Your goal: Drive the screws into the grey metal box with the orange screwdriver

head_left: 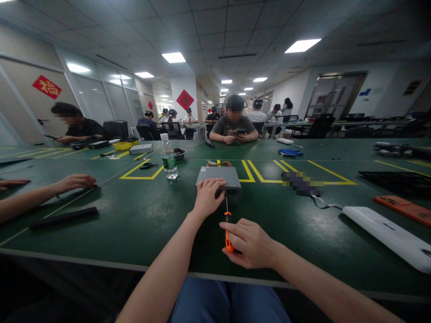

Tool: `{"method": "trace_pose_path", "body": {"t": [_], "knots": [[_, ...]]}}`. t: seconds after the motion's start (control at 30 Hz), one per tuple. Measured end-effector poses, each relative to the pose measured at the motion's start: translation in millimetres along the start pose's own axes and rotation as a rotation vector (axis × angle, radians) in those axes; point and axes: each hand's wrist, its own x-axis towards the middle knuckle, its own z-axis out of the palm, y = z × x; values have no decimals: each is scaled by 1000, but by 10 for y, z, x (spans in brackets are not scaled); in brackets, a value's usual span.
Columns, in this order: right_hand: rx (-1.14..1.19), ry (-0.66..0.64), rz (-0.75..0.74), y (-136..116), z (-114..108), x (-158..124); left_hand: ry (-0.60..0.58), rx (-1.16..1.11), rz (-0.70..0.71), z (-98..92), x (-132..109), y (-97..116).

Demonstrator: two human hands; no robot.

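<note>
A grey metal box [220,176] lies on the green table [141,220] straight ahead of me. My left hand [208,196] rests on its near left corner and grips it. My right hand [251,243] is closed around an orange-handled screwdriver [228,233]. The screwdriver's thin shaft points up at the near face of the box. Coloured wires stick out behind the box.
A water bottle [169,158] stands left of the box. A white flat device [387,233] and an orange phone [404,208] lie at right. A dark bar [63,217] lies at left, near another person's arm [40,193]. Several people sit at the table's far side and beyond.
</note>
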Motion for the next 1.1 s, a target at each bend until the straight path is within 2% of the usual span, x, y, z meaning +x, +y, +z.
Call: {"method": "trace_pose_path", "body": {"t": [0.2, 0.43, 0.67, 0.9, 1.1], "knots": [[22, -81, 17, -11, -71, 42, 9, -5, 0, -1, -2, 10], [-27, 23, 24, 15, 1, -43, -9, 2, -11, -1, -1, 13], [4, -99, 35, -4, -70, 14, -18, 9, -13, -18, 1, 21], [-48, 35, 24, 10, -7, -17, -8, 3, -9, -22, -1, 27], [20, -117, 45, -2, -67, 15, -9, 5, -5, -8, -1, 13]]}}
